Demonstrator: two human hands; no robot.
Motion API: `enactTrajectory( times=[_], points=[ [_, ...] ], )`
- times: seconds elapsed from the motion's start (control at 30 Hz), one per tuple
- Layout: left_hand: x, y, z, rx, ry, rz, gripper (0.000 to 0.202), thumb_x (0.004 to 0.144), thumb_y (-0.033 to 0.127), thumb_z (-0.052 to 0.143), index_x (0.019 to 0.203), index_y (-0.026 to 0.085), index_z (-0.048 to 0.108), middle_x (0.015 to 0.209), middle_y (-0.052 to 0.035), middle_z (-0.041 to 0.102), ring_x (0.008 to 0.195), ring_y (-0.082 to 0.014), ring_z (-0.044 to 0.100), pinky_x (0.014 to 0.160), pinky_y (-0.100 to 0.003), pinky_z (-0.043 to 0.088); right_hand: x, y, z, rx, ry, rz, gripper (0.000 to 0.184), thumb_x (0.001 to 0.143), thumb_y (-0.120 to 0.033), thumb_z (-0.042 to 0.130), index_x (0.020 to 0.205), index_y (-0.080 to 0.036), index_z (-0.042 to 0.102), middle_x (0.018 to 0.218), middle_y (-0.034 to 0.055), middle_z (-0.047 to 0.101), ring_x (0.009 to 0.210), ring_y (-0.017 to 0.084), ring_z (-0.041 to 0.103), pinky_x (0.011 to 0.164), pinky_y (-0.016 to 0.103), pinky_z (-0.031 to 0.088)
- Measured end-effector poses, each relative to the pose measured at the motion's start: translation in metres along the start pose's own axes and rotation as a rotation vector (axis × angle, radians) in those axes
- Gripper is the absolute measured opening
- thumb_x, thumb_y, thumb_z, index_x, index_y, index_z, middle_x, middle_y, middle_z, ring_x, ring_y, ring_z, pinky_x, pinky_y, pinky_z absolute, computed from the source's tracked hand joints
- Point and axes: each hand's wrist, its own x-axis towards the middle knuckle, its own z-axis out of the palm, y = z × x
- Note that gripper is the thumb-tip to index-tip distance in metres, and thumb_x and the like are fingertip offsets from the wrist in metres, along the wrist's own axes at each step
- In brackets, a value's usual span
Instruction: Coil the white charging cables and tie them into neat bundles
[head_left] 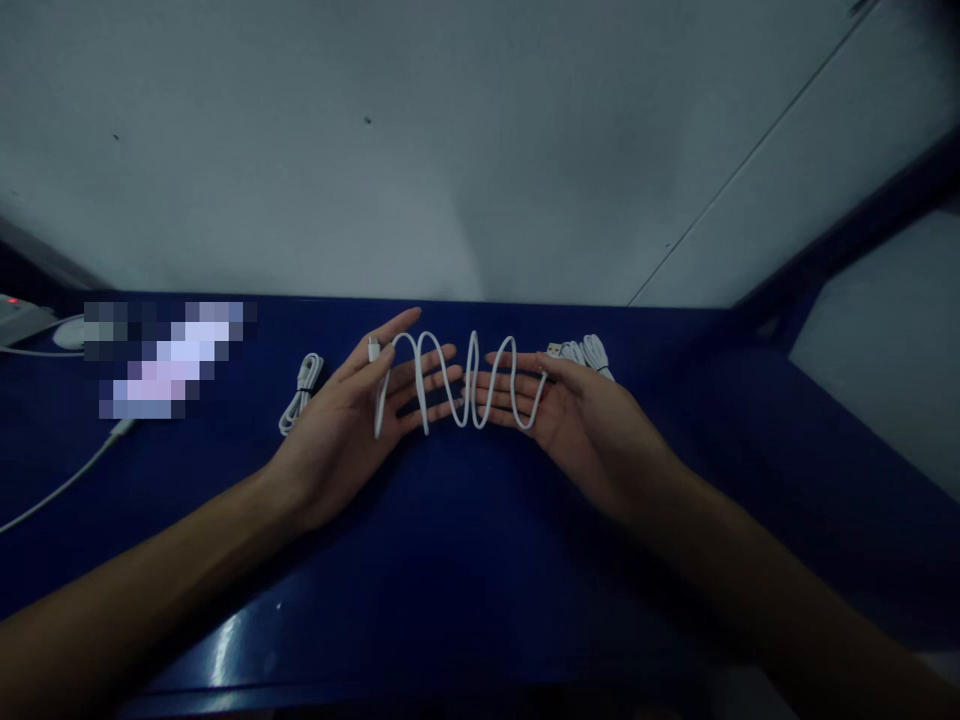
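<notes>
A white cable [465, 385] loops in several coils across the fingers of both my hands, above a dark blue table [450, 540]. My left hand [352, 430] lies palm up with fingers stretched out; its thumb rests by the cable's small white plug [373, 349]. My right hand [577, 420] is also palm up with fingers spread, and its thumb lies near the cable's other end with a USB plug [553, 350]. The coils hang between and over the fingertips of both hands.
A coiled white cable [301, 393] lies on the table left of my left hand. Another white bundle [594, 354] lies behind my right hand. A white lead [67, 480] runs off to the left. A pale wall rises behind the table.
</notes>
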Motion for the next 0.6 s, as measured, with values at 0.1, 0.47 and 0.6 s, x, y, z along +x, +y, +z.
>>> enactTrajectory(
  times=[0.1, 0.47, 0.6],
  points=[
    [0.0009, -0.001, -0.0014, -0.011, 0.009, 0.01, 0.049, 0.11, 0.035, 0.061, 0.159, 0.033, 0.056, 0.152, -0.0153, 0.068, 0.151, -0.0369, 0.056, 0.126, -0.065, 0.042, -0.0004, 0.0004, -0.0015, 0.0, -0.019, -0.012, 0.026, 0.109, -0.029, 0.053, 0.11, -0.017, 0.076, 0.127, 0.0158, 0.08, 0.125, 0.031, 0.077, 0.11, 0.047, 0.063],
    [0.0011, -0.0015, -0.0053, -0.026, -0.026, 0.02, 0.048, 0.11, 0.04, 0.06, 0.158, 0.037, 0.055, 0.153, -0.0129, 0.067, 0.149, -0.0371, 0.057, 0.123, -0.068, 0.042, 0.0004, -0.0006, 0.0005, -0.002, 0.018, -0.001, 0.025, 0.107, -0.028, 0.055, 0.113, -0.016, 0.075, 0.125, 0.0169, 0.081, 0.123, 0.031, 0.077, 0.111, 0.047, 0.062],
    [-0.0004, 0.0005, -0.0025, -0.028, -0.011, 0.008, 0.048, 0.111, 0.042, 0.058, 0.158, 0.037, 0.055, 0.152, -0.0133, 0.068, 0.15, -0.0367, 0.056, 0.123, -0.067, 0.043, 0.0009, 0.0001, -0.0011, -0.003, 0.01, 0.0, 0.027, 0.107, -0.03, 0.054, 0.116, -0.015, 0.075, 0.128, 0.0177, 0.08, 0.124, 0.031, 0.077, 0.111, 0.047, 0.063]
  ],
)
